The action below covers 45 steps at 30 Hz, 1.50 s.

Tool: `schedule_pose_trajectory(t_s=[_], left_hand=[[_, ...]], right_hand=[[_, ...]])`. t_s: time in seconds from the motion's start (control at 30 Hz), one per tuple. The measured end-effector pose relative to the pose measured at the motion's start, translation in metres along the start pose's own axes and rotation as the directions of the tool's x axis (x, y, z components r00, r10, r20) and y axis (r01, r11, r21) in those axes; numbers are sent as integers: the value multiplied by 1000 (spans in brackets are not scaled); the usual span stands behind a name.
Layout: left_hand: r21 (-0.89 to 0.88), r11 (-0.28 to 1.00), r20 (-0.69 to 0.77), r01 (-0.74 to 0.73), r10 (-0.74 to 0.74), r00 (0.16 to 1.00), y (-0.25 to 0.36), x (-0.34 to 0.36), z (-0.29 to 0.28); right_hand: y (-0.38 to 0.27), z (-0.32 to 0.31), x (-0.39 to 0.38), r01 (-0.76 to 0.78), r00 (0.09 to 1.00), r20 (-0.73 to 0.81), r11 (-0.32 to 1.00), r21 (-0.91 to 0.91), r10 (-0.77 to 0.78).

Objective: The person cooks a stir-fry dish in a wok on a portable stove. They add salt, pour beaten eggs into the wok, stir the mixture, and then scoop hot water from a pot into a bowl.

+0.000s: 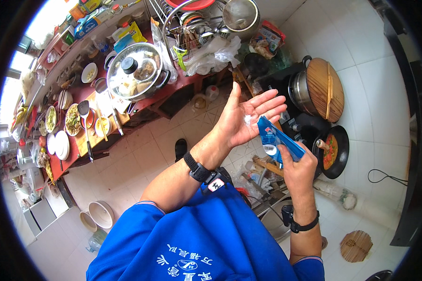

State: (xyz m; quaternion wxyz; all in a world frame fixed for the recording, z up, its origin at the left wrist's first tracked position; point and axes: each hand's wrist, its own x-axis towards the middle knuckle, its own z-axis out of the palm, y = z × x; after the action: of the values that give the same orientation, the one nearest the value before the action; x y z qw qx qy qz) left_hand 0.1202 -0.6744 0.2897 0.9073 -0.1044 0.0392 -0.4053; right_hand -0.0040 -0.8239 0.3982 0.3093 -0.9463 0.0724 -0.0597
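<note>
My left hand (248, 117) is held palm up with its fingers stretched out, and a small pile of white granules (247, 119) lies on the palm. My right hand (295, 166) grips a blue packet (276, 140), its open top tipped beside the left palm. Just right of my hands is a black pan (340, 161) of red and orange food, with the handle toward me. Behind it stands a steel pot (297, 89) covered by a round wooden lid (326, 82).
On the left runs a red counter (65, 164) with plates, dishes, utensils and a glass-lidded pot (136, 70). A wire rack (197, 35) with dishes stands at the back. Stacked basins (101, 213) sit low on the left. A dark panel (403, 140) edges the right.
</note>
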Motion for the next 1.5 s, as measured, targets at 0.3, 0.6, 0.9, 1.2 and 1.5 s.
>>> schedule_pose_trajectory(t_s=[0.3,0.6,0.9,1.2,1.5], left_hand=[[16,1000,-15,12,-12,1000,-8,1,-1],[-15,999,-8,51,-51,999,-19,9,-5],[-6,999,-8,36,-36,999,-28,11,-12],[118,977,-80,-179,189,979,10,-65,-12],[118,949,-19,-291,295,955,90,-180,15]], right_hand=[[10,2,-2,21,999,28,995,-100,-19],[22,-10,-10,-7,1000,9,1000,-18,7],[55,-3,-17,-85,996,10,986,147,85],[23,42,-7,-19,982,184,948,316,-41],[-103,120,-23,115,965,211,974,197,-157]])
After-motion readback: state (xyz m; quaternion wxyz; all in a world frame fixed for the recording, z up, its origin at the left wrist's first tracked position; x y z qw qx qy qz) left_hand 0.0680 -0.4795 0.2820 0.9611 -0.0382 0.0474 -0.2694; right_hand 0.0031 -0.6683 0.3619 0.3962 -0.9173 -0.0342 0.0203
